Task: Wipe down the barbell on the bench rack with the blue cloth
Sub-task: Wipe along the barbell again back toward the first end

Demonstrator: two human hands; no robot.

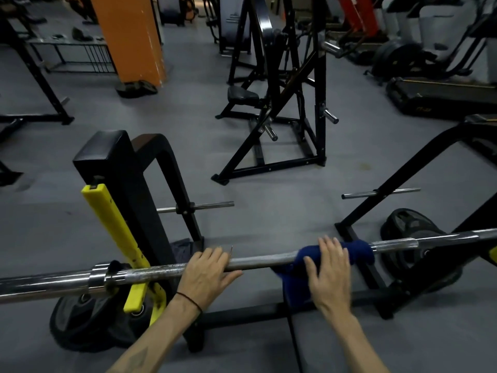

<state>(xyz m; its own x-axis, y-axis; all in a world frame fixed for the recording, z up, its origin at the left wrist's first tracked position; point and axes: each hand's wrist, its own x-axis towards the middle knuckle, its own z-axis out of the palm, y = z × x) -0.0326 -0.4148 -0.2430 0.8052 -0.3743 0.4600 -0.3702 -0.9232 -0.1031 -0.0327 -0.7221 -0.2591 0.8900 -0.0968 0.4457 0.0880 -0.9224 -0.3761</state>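
Note:
A steel barbell (258, 260) runs across the lower view, resting on the bench rack with its yellow hook guard (118, 232) at the left. My left hand (207, 273) lies over the bar near its middle, fingers draped on top. A blue cloth (360, 250) is wrapped over the bar further right, part of it hanging below. My right hand (329, 270) presses on the cloth and grips it against the bar, fingers spread over the top.
Weight plates lie on the grey floor at the lower left (80, 321) and at the right (411, 227). The rack's black uprights (126, 184) and base bar (242, 310) stand just ahead. A black plate-loaded machine (282, 103) and an orange pillar (131, 36) stand farther off.

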